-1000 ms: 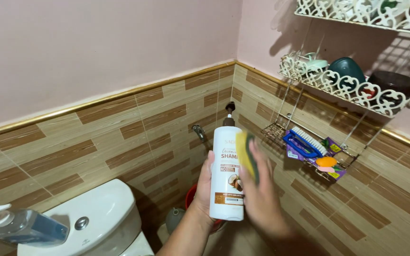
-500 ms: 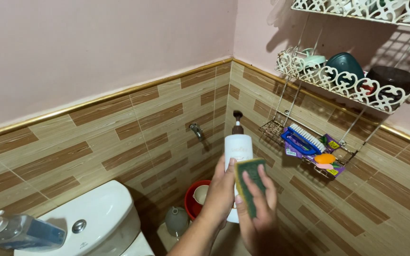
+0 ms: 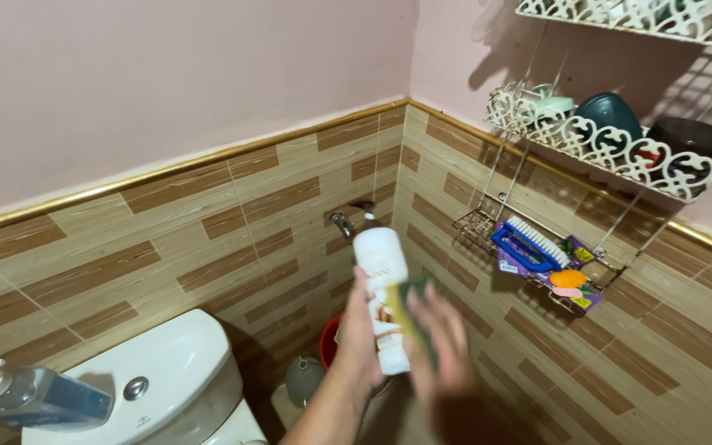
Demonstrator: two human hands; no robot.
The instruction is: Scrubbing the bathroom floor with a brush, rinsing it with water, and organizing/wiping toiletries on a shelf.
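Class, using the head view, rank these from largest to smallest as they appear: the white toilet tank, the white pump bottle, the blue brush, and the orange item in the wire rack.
1. White toilet tank, partly cut off by the frame.
2. White pump bottle; it is nearer the camera, so its rank above the brush is unsure.
3. Blue brush.
4. Orange item.

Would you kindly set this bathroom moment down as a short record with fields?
Setting: tiled bathroom corner, pink upper walls
Left hand: grips a white pump bottle, tilted
Right hand: presses a green-and-yellow sponge against the bottle
Wall rack: blue brush and small packets
Upper shelf: dark containers
Lower left: white toilet tank, a clear bottle of blue liquid beside it
Behind the hands: wall tap, red bucket
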